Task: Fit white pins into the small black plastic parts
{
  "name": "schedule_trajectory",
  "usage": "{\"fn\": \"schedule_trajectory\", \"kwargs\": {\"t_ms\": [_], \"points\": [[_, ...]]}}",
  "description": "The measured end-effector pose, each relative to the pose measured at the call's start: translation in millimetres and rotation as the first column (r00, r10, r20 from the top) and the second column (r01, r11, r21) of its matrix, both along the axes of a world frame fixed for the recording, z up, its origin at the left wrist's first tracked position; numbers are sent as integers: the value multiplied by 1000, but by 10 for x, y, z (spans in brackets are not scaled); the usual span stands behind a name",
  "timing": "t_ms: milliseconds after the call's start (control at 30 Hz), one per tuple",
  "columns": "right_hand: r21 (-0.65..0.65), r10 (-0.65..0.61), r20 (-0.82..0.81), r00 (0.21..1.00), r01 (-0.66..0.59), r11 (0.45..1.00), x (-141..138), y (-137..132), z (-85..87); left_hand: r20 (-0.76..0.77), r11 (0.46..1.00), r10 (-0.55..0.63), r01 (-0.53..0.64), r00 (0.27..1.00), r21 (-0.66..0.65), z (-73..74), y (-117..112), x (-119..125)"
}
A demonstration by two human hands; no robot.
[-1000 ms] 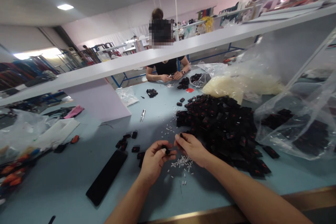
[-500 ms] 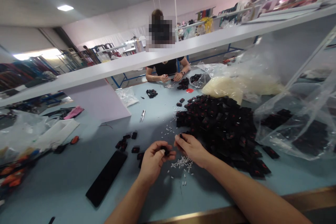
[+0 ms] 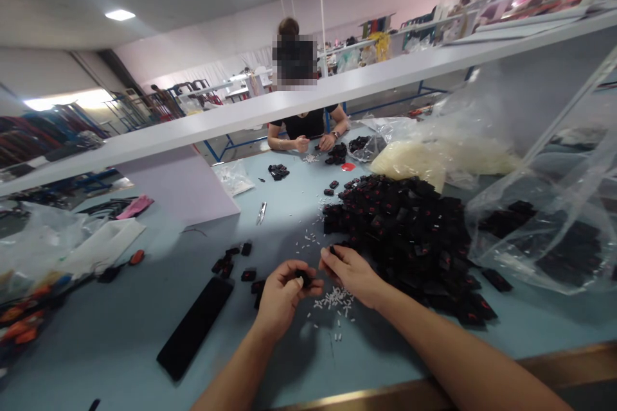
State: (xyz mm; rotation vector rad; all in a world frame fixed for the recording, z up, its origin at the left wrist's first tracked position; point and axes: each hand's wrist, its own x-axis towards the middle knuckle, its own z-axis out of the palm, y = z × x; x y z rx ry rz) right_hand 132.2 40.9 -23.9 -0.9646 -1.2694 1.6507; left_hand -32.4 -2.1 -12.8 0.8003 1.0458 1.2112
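My left hand (image 3: 282,298) is closed around a small black piece (image 3: 303,276), pinching it between thumb and fingers. Close beside it on the right, my right hand (image 3: 354,275) is pinched shut, and the tip of a small dark object (image 3: 332,249) shows at its fingers. What that object is, I cannot make out. Just below the hands lies a scatter of tiny white pieces (image 3: 336,297). To the right rises a large heap of flat black pieces (image 3: 405,225) with red marks. Several similar black pieces (image 3: 249,275) lie left of my left hand.
A long black slab (image 3: 195,329) lies at the left, and thread snips (image 3: 261,212) are farther back. Clear plastic bags (image 3: 544,237) stand on the right. A white shelf (image 3: 241,110) crosses above the table. Opposite sits a person (image 3: 308,125), hands on the table.
My hands stay in nearly the same place, each still closed; the black piece in my left hand has shifted slightly. The person opposite has moved one hand a little.
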Motion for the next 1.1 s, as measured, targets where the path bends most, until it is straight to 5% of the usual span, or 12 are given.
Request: {"fn": "schedule_trajectory", "kwargs": {"t_ms": [1100], "points": [[30, 1, 47, 999, -3, 1000, 9, 4, 8, -21, 997, -75, 74, 997, -10, 19, -18, 26]]}}
